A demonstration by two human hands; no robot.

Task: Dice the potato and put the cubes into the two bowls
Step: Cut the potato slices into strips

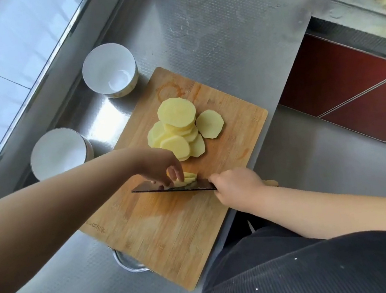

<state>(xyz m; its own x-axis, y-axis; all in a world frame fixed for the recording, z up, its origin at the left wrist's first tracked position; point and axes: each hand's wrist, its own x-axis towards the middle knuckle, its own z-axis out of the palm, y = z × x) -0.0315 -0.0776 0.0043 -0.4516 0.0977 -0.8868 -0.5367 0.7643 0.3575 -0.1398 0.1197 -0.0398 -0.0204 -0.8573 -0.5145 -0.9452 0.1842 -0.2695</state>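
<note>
- Head view: on a bamboo cutting board (175,231) atop the steel table (233,45), the left hand (162,166) pins a small stack of potato slices (188,178), its grip closed on them.
- The right hand (238,184) wraps the cleaver (168,188) handle.
- Remaining slices (180,128) lie heaped mid-board; both white bowls (109,71) stand empty.
- Wet, firm slices likely slip; pinch from above, fingertips curled.

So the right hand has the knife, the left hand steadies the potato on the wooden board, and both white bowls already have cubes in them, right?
Not quite. The head view shows both white bowls empty. The rest holds: the right hand grips the knife, and the left hand steadies the potato on the wooden board.
</note>
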